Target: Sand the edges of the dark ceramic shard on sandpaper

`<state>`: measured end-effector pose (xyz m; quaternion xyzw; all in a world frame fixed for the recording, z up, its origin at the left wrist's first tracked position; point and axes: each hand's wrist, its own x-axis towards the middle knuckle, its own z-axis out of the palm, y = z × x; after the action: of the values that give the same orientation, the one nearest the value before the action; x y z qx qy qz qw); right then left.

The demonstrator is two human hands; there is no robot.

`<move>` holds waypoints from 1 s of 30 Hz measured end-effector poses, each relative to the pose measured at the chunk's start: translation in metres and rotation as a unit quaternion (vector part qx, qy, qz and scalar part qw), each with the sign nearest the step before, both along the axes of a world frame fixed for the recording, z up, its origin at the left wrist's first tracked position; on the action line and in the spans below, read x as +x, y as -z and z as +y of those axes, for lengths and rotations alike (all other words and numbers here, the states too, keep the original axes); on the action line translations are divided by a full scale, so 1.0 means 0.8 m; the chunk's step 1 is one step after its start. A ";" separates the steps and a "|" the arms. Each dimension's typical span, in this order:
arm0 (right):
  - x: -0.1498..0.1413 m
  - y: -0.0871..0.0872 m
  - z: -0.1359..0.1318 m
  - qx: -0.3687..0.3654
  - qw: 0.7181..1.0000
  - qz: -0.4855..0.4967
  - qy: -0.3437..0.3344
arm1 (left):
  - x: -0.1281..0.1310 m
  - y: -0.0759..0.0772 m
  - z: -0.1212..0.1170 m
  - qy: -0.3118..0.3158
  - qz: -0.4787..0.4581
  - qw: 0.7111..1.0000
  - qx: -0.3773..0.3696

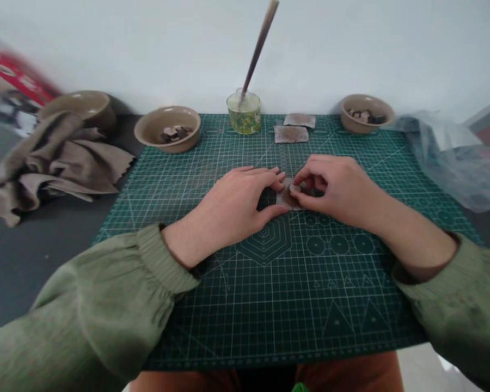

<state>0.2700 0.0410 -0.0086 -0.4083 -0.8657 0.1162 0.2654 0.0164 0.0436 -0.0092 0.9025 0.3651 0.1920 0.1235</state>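
The left hand (228,209) and right hand (337,190) are close together, not clamped on one thing. The left fingertips (275,185) press a small card square (283,198) flat near the middle of the cutting mat (269,326), while the right fingertips (296,202) pinch a small chip (299,188) on it. The chip looks light and brittle, so its edges seem the place to hold it. The thin card looks easy to shift unless pinned. Along the mat's far edge stand two more card squares (291,134), a glass jar (244,113) holding a brush (260,46), and two bowls of chips (167,128). Left of the mat lies a crumpled cloth (61,163).
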 end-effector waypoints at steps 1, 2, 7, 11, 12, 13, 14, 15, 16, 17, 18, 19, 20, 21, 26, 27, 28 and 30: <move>-0.001 0.000 0.000 -0.003 1.000 0.004 -0.011 | 0.000 0.000 0.000 0.001 -0.002 1.000 0.000; -0.002 0.000 -0.001 -0.013 0.999 0.008 -0.028 | 0.000 0.000 0.000 0.002 -0.002 1.000 -0.001; 0.002 -0.001 -0.002 -0.036 0.999 0.010 -0.001 | -0.002 0.003 0.001 0.007 -0.015 1.000 -0.009; -0.001 0.000 0.001 -0.006 1.000 0.006 -0.001 | -0.003 0.004 -0.001 -0.006 -0.032 0.999 -0.011; -0.001 0.000 0.001 -0.016 1.000 0.008 -0.020 | -0.003 0.004 -0.001 -0.009 -0.031 0.999 -0.012; -0.001 0.000 0.000 -0.029 0.999 0.008 -0.034 | -0.004 0.005 -0.002 -0.011 -0.029 0.999 -0.014; -0.001 0.000 0.000 -0.039 0.999 0.008 -0.036 | -0.004 0.005 -0.002 -0.008 -0.029 0.999 -0.014; -0.001 0.000 0.000 -0.040 0.999 0.007 -0.026 | -0.004 0.005 -0.002 -0.004 -0.030 0.999 -0.013; -0.001 0.000 0.000 -0.032 0.999 0.005 -0.010 | -0.004 0.006 -0.002 -0.002 -0.031 0.999 -0.011; -0.002 0.001 0.000 -0.019 1.000 0.003 0.006 | -0.004 0.006 -0.002 -0.002 -0.031 0.999 -0.010; -0.004 0.001 0.001 -0.007 1.000 0.002 0.012 | -0.005 0.006 -0.001 -0.002 -0.031 0.999 -0.009; -0.005 0.001 0.001 0.000 1.000 0.001 0.006 | -0.005 0.006 -0.001 -0.005 -0.028 1.000 -0.009; -0.006 0.000 0.001 -0.001 1.000 0.002 -0.011 | -0.005 0.006 -0.001 -0.008 -0.024 1.000 -0.012; -0.005 -0.001 0.001 -0.010 0.999 0.004 -0.030 | -0.005 0.005 -0.001 -0.009 -0.021 1.000 -0.014; 0.013 -0.017 -0.007 -0.071 0.991 0.105 0.052 | -0.005 0.003 -0.002 0.005 -0.015 1.000 -0.001; 0.015 -0.020 -0.008 -0.085 0.981 0.152 0.082 | -0.005 0.003 -0.002 0.010 -0.016 1.000 0.004; 0.016 -0.023 -0.010 -0.102 0.969 0.202 0.099 | -0.005 0.002 -0.003 0.016 -0.020 1.000 0.010; 0.011 -0.025 -0.013 -0.143 0.941 0.291 0.095 | -0.005 -0.001 -0.005 0.027 -0.044 0.999 0.017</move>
<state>0.2789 0.0307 0.0117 -0.4708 -0.6819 0.3267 0.4545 0.0128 0.0394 -0.0085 0.9050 0.3310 0.2341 0.1290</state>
